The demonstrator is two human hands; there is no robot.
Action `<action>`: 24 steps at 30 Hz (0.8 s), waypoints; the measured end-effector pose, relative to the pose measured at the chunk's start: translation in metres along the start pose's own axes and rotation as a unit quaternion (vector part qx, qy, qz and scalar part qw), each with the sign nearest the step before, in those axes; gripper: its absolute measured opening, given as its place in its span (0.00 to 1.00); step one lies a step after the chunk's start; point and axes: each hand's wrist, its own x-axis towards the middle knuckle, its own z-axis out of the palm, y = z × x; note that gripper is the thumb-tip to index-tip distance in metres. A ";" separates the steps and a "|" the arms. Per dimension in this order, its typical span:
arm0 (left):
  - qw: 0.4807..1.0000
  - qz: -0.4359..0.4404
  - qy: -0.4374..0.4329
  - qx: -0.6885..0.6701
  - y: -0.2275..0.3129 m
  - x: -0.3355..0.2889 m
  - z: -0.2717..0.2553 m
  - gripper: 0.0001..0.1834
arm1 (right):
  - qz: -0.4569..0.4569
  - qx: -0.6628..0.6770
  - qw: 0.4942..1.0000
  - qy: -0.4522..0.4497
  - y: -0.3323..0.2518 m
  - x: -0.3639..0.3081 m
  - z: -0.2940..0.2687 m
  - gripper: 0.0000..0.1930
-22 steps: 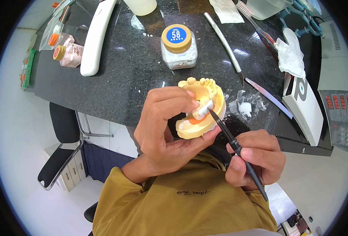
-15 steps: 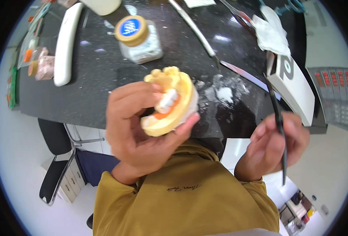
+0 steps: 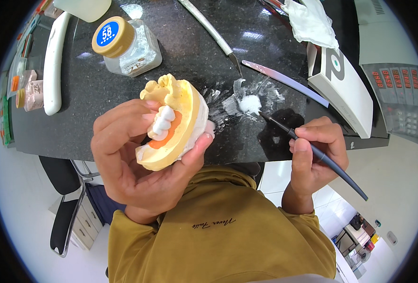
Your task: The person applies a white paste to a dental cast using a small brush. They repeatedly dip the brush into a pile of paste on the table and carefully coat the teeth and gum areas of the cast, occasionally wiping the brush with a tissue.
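Note:
My left hand is closed around a yellow plaster dental model, lifted over the table's near edge. A white bridge of several teeth sits on the model beside an orange gum-like patch, with my fingertips against its inner side. My right hand pinches a slim dark brush, held slanted. Its fine tip points left, at the edge of a small mound of white paste smeared on the black tabletop; whether it touches, I cannot tell.
Beyond the model stands a gold-lidded jar of pale powder. A metal spatula and a pinkish-purple file lie behind the paste. At right are a white box and crumpled tissue; a long white case is at left.
My right hand has turned the brush from nearly upright to slanted, bringing its tip left to the paste. The view has shifted, and the model appears further left, still in my left hand.

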 end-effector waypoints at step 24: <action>1.000 0.001 -0.008 -0.018 -0.001 -0.001 -0.001 0.29 | -0.060 0.059 0.995 0.048 0.003 -0.006 0.000 0.08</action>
